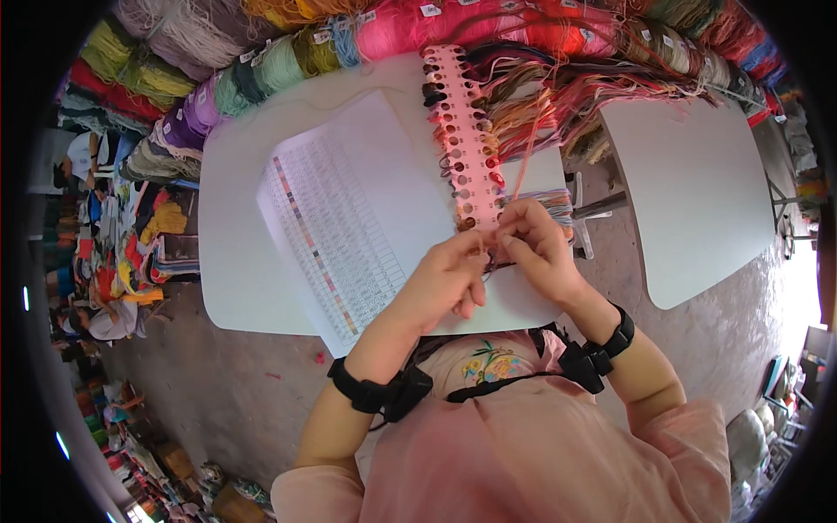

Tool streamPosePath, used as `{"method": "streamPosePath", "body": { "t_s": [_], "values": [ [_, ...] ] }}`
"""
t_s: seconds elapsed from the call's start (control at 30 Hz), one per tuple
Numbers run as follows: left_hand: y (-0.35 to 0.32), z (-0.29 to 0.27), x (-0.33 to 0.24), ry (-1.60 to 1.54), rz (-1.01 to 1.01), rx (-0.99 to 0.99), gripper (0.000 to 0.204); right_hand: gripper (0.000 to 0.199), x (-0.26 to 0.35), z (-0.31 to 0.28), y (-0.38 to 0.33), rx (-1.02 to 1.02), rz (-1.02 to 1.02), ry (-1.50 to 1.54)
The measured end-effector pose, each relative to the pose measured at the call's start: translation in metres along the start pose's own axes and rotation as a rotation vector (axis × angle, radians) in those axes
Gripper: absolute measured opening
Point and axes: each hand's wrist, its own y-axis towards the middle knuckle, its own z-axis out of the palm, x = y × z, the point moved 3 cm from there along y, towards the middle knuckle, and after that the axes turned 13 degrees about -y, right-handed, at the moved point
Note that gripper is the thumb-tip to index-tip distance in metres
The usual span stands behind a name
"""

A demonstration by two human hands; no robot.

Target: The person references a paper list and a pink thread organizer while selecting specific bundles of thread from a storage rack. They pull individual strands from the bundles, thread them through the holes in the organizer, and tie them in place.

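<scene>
A long pink card with punched holes [462,144] lies on the white table, its near end between my hands. Loops of coloured thread hang in its holes, and long bundles of embroidery thread [523,105] trail off its right side. My right hand [542,253] pinches at the card's near end, where a salmon-pink thread [527,157] runs down to its fingers. My left hand [449,277] is closed beside it, thumb and forefinger pressed together at the card's lower edge on what looks like the same thread. The fingers partly hide the lowest holes.
A printed chart sheet [336,218] with a column of coloured squares lies left of the card. Big skeins of yarn [401,33] line the table's far edge. Another white table [697,200] stands to the right across a gap. Several people sit among yarn at far left.
</scene>
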Motion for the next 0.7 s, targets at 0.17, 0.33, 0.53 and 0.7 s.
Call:
{"method": "streamPosePath", "body": {
  "t_s": [0.17,0.33,0.53,0.7],
  "values": [
    [-0.034,-0.027,-0.036,0.494,0.19,-0.313,0.017,0.021,0.025,0.007,0.005,0.055,-0.064,-0.4],
    [-0.178,-0.152,-0.083,-0.25,0.471,-0.628,0.016,0.029,0.024,0.021,0.008,-0.02,-0.318,-0.837],
    [-0.288,-0.241,-0.061,0.129,0.696,-1.238,0.01,0.022,0.028,0.023,0.003,-0.021,-0.39,-0.853],
    [-0.198,-0.128,-0.078,1.203,0.696,-0.929,0.025,0.023,0.034,0.021,-0.005,0.062,-0.517,-0.878]
  ]
}}
